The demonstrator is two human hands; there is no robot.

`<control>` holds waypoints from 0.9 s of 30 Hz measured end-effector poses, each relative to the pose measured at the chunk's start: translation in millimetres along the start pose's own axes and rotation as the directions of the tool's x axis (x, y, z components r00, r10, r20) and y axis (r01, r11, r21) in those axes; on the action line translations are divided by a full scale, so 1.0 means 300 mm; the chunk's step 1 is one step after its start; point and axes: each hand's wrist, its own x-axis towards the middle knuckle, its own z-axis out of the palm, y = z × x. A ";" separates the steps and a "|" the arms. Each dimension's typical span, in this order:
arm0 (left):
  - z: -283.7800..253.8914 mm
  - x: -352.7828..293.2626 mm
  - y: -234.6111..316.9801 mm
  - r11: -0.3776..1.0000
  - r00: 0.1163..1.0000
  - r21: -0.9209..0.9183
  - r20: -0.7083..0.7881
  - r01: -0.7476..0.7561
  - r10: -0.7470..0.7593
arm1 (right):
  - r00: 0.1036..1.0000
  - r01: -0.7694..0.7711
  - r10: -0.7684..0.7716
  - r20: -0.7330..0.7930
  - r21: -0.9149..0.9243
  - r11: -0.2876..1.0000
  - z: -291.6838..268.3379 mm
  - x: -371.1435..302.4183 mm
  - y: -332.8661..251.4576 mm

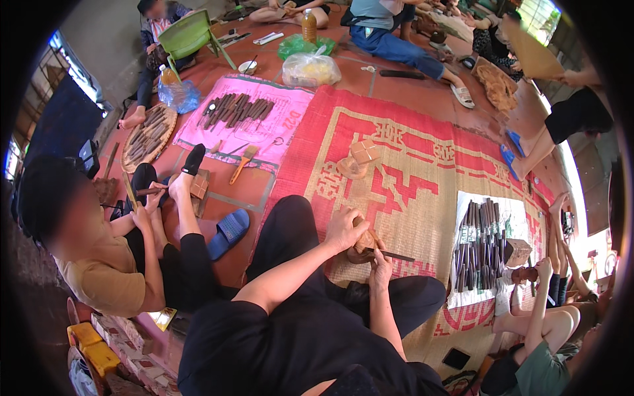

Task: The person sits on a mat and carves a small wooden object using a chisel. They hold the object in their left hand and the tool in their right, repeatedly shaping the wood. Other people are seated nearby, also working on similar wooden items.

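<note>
Between my bent knees, my left hand [345,230] is closed around a small light-brown wooden carving [364,244], its shape partly covered by the fingers. My right hand [380,269] sits just beside it, fingers pinched on a slim dark carving tool [400,256]. One end of the tool sticks out to the right; whether the other is a blade or a file is hidden against the wood. On the mat beyond my hands lie a pale wooden block [365,152] and a rounded wooden piece [352,168].
I sit on a red and straw-coloured woven mat [409,148]. On a white sheet [522,210] to the right lie many dark tools [477,247]. More lie on a pink sack [290,99], near a brush [246,162]. Beside a blue slipper [228,234], a person [109,270] works at left.
</note>
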 end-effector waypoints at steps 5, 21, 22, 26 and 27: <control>0.004 0.009 -0.014 0.999 1.000 -0.032 -0.012 -0.002 0.002 | 0.975 -0.073 0.054 -0.214 -0.082 0.994 -0.051 0.006 -0.007; -0.002 0.005 -0.019 0.999 1.000 -0.051 -0.029 0.004 -0.006 | 0.997 0.038 -0.041 -0.073 -0.047 0.998 0.016 -0.021 0.007; -0.002 0.005 -0.022 0.999 0.999 -0.049 -0.035 0.001 -0.002 | 0.997 0.054 -0.056 -0.056 -0.038 0.998 0.039 -0.023 0.007; -0.013 0.010 -0.019 0.996 0.999 -0.081 0.025 0.041 -0.039 | 0.999 0.034 -0.035 -0.036 -0.019 0.999 0.002 -0.006 0.014; -0.012 0.007 -0.019 0.996 0.999 -0.079 0.020 0.042 -0.040 | 0.990 -0.055 0.050 -0.133 -0.038 0.998 -0.020 -0.012 0.005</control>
